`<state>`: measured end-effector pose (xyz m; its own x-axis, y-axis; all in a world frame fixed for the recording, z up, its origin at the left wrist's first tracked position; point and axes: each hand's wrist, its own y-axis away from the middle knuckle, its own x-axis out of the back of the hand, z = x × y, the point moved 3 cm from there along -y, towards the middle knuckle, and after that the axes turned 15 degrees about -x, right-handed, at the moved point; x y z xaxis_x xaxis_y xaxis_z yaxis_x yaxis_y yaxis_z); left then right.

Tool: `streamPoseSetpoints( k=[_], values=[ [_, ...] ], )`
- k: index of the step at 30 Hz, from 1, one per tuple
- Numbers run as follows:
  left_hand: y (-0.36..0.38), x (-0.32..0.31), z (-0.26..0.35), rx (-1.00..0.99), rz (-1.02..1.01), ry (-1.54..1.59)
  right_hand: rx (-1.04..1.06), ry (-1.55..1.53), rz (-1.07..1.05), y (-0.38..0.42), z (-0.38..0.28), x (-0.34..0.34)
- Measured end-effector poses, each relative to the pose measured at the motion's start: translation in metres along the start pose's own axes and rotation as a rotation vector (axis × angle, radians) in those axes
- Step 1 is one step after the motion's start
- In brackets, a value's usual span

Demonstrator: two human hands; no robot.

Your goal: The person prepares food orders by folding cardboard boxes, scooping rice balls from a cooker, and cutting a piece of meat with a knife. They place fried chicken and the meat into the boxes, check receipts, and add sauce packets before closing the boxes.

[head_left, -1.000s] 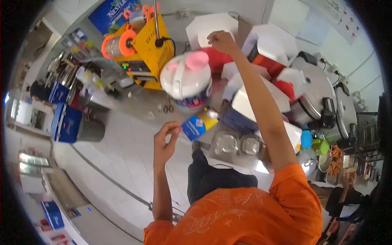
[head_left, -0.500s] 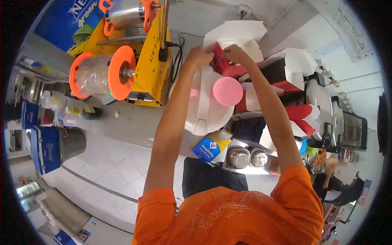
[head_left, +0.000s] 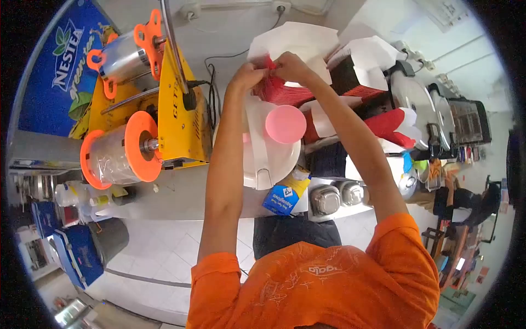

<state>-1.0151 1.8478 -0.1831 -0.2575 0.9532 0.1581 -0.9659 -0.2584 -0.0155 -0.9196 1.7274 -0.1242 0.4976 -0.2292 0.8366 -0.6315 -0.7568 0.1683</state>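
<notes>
My left hand (head_left: 247, 77) has its fingers closed on the edge of a red paper carton (head_left: 269, 63). Close beside it, my right hand (head_left: 291, 67) also grips the carton, fingers bent and the tips partly hidden. Both hands are over a nested stack of red paper cartons (head_left: 286, 94) with large white inner flaps (head_left: 298, 44). Below my forearms stands a white rounded appliance (head_left: 257, 156), with a pink round lid or cup (head_left: 286, 124) on top.
A yellow sealing machine (head_left: 183, 118) with orange-ended film rolls (head_left: 118, 148) stands left. More nested cartons (head_left: 356, 71), a blue-yellow glove box (head_left: 286, 196) and clear plastic containers (head_left: 324, 199) are to the right. Another person (head_left: 466, 200) is at far right.
My hands have come closer together over the carton stack, with red paper between them. The whole view has shifted, showing more of the blue sign on the left.
</notes>
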Motion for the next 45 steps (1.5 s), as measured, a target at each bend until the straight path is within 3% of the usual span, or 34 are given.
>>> streamPoseSetpoints(
  k=[3,7,9,11,14,17,19,20,22,23,24,26,29,30,32,33,35,38,39,42,43,44,45],
  values=[
    [0.003,-0.008,0.012,-0.098,0.027,-0.014,0.03,0.104,0.108,0.006,-0.005,0.006],
    [-0.003,-0.01,0.016,-0.09,-0.056,-0.108,0.04,0.169,0.235,0.014,-0.005,0.018],
    [-0.002,-0.011,0.021,-0.174,-0.08,0.152,0.068,0.208,0.297,0.018,-0.005,0.022],
    [0.007,-0.014,0.04,-0.157,-0.058,0.196,0.142,0.259,0.461,0.025,-0.008,0.032],
    [0.004,-0.015,0.049,-0.093,-0.017,0.208,0.057,0.226,0.472,0.034,-0.009,0.053],
    [0.0,-0.014,0.037,-0.239,-0.267,0.041,0.032,0.229,0.491,0.023,-0.002,0.088],
    [0.005,-0.013,0.042,-0.005,-0.159,0.39,-0.004,0.23,0.495,0.022,0.004,0.101],
    [0.014,-0.022,0.062,0.003,-0.164,0.398,0.006,0.246,0.495,0.023,0.005,0.103],
    [0.031,-0.047,0.11,-0.037,-0.472,-0.191,0.013,0.244,0.441,0.037,0.009,0.094],
    [0.025,-0.057,0.09,-0.044,-0.477,-0.198,0.026,0.235,0.399,0.044,0.008,0.09],
    [0.011,-0.065,0.049,-0.161,-0.314,-0.277,0.067,0.217,0.446,0.049,0.004,0.078],
    [-0.011,-0.066,0.026,-0.293,-0.161,-0.36,0.093,0.202,0.48,0.061,-0.005,0.067],
    [-0.022,-0.057,0.0,-0.12,-0.457,-0.71,0.102,0.165,0.542,0.064,-0.011,0.058],
    [-0.03,-0.049,-0.012,-0.238,-0.502,-0.76,0.086,0.14,0.593,0.062,-0.013,0.057],
    [-0.025,-0.039,-0.043,-0.335,-0.541,-0.797,0.127,0.13,0.634,0.059,-0.038,0.09],
    [-0.03,-0.031,-0.05,-0.293,-0.374,-0.709,0.161,0.095,0.666,0.068,-0.057,0.117],
    [-0.029,-0.03,-0.04,-0.243,-0.219,-0.617,0.191,0.034,0.773,0.122,-0.083,0.162],
    [-0.022,-0.037,-0.009,-0.025,-0.452,-0.584,0.159,-0.031,0.893,0.282,-0.083,0.189],
    [-0.012,-0.036,0.003,-0.012,-0.442,-0.579,0.089,-0.043,0.911,0.326,-0.07,0.185],
    [0.006,-0.048,0.041,0.127,-0.528,-0.68,-0.153,0.019,0.961,0.428,-0.024,0.115],
    [0.002,-0.045,0.031,0.131,-0.513,-0.672,-0.131,0.216,0.992,0.426,-0.003,0.084],
    [-0.005,-0.043,0.025,-0.028,-0.488,-0.63,-0.106,0.411,1.035,0.425,0.018,0.053],
    [-0.002,-0.045,0.018,-0.177,-0.484,-0.589,-0.254,0.387,0.962,0.42,0.044,0.026]
  ],
)
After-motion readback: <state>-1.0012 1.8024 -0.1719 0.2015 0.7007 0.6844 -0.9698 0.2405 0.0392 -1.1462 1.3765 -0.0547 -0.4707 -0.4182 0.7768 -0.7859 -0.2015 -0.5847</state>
